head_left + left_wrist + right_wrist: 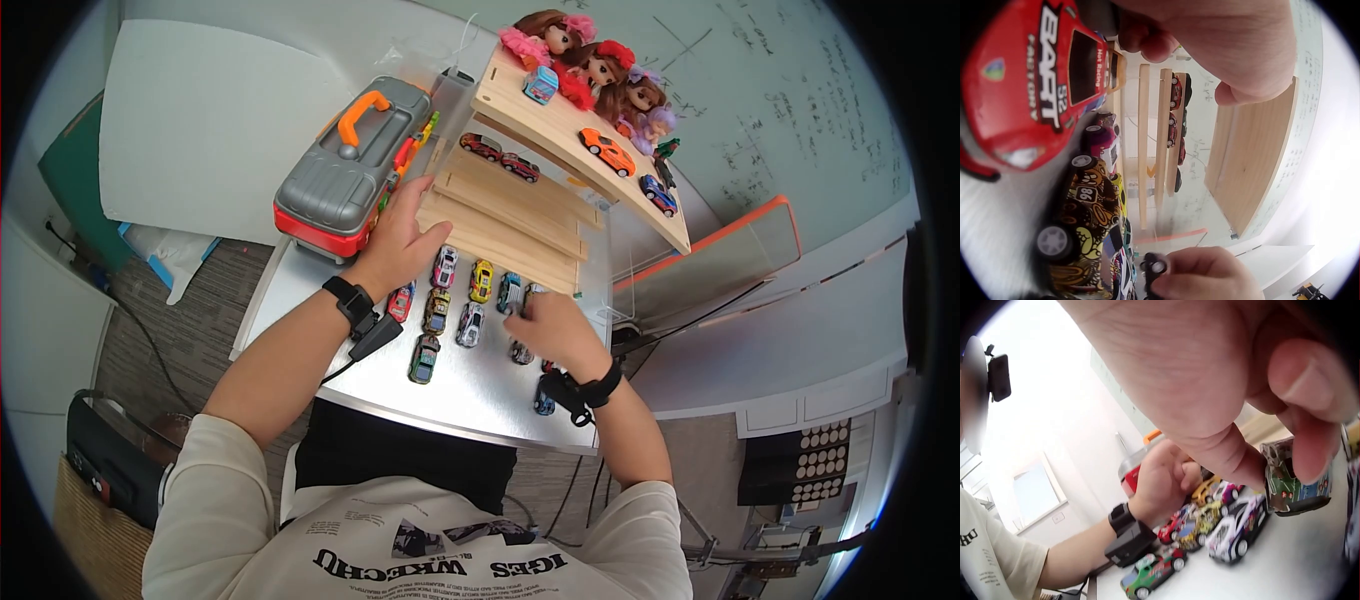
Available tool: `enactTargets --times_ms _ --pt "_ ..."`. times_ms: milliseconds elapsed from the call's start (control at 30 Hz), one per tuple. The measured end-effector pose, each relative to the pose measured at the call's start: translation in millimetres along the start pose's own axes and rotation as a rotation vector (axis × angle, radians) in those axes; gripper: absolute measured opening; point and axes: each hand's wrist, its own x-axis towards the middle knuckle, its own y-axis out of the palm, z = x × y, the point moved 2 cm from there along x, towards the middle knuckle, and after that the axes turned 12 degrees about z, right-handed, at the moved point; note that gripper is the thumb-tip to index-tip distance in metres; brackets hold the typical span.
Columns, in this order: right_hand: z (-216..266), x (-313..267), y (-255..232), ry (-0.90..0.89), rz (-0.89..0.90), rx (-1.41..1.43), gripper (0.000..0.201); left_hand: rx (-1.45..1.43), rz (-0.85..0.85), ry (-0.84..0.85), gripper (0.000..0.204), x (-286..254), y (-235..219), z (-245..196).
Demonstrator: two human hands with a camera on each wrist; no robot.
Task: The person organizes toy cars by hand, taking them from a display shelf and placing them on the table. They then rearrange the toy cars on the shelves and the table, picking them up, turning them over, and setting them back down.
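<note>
My right hand (560, 330) pinches a small toy car (1297, 484) between thumb and fingers, beside the rows of cars; in the left wrist view this car (1155, 267) looks dark, with a wheel showing. My left hand (400, 245) is beside the left end of the wooden shelf (470, 215), fingers loosely bent and thumb apart, with nothing seen in its grip. Close to its wrist stands a red car (401, 301). Pink-white (445, 267), yellow (481, 282), patterned brown (436, 311), white (470, 325) and green (423, 359) cars stand on the metallic tabletop (470, 400).
A grey and red toolbox (350, 170) with an orange handle stands at the back left. Two dark red cars (500, 158) sit on a middle shelf level. Dolls (600, 75), an orange car (607, 152) and a blue car (658, 195) are on the top board.
</note>
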Motion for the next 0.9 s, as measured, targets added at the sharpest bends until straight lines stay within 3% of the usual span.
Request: enactTargets --times_ms 100,167,300,367,433,500,633,900 --pt "-11 7 -30 0.002 -0.11 0.009 0.045 -0.009 0.016 -0.008 0.066 0 0 -3" --pt "-25 17 -46 -0.021 -0.322 0.052 0.042 0.004 0.011 -0.015 0.066 0 0 -4" --pt "-34 33 -79 -0.008 -0.463 0.011 0.039 0.092 -0.021 0.039 0.066 0 1 5" --pt "-42 48 -88 -0.016 -0.629 -0.107 0.036 0.08 -0.012 0.021 0.066 0 2 6" --pt "-48 62 -95 0.015 -0.626 -0.175 0.032 0.081 -0.014 0.026 0.066 0 2 7" --pt "-56 76 -97 -0.083 -0.724 -0.297 0.035 0.083 -0.016 0.032 0.066 0 2 7" --pt "-68 104 -98 -0.089 -0.748 -0.468 0.042 0.062 -0.018 0.035 0.067 0 2 7" --pt "-74 126 -98 -0.015 -0.526 -0.134 0.04 0.084 -0.036 0.052 0.065 0 3 6"
